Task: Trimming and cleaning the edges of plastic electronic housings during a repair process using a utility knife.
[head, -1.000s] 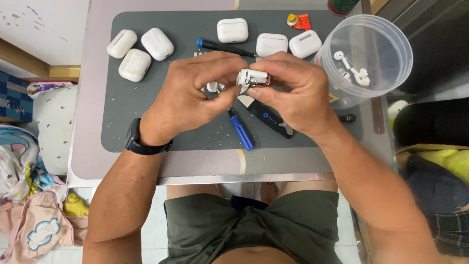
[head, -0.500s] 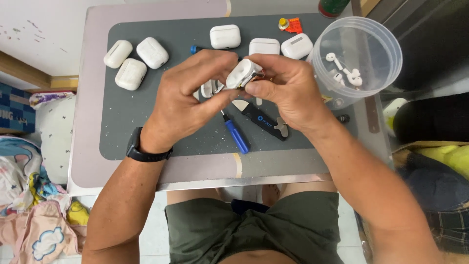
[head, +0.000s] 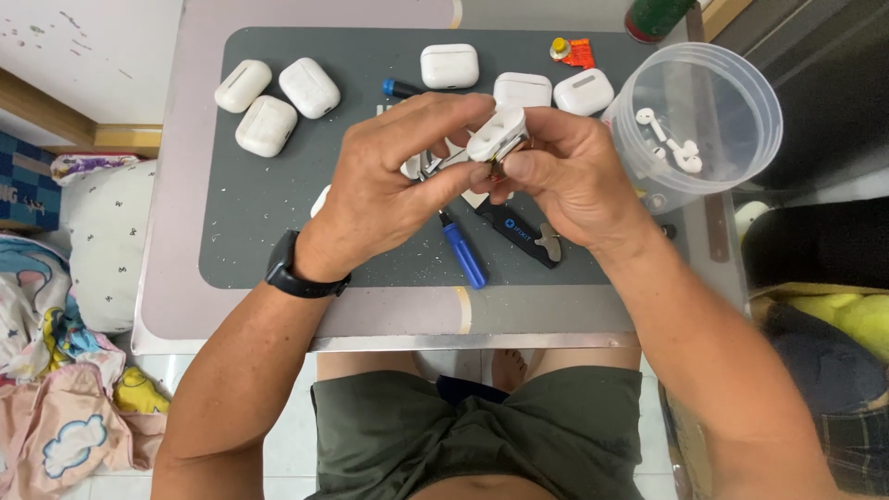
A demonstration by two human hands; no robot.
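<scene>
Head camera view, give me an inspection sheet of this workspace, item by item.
Surface: dark grey mat on a pale table, speckled with small debris.
Job's things: white earbud case held in both hands, above the mat.
Clutter: six closed white cases; blue-handled screwdriver; black tool; clear tub holding earbuds.
Grippers: left hand and right hand both pinch the case.
Cables: nothing seen.
Surroundings: clothes and pillow on the floor to the left.
</scene>
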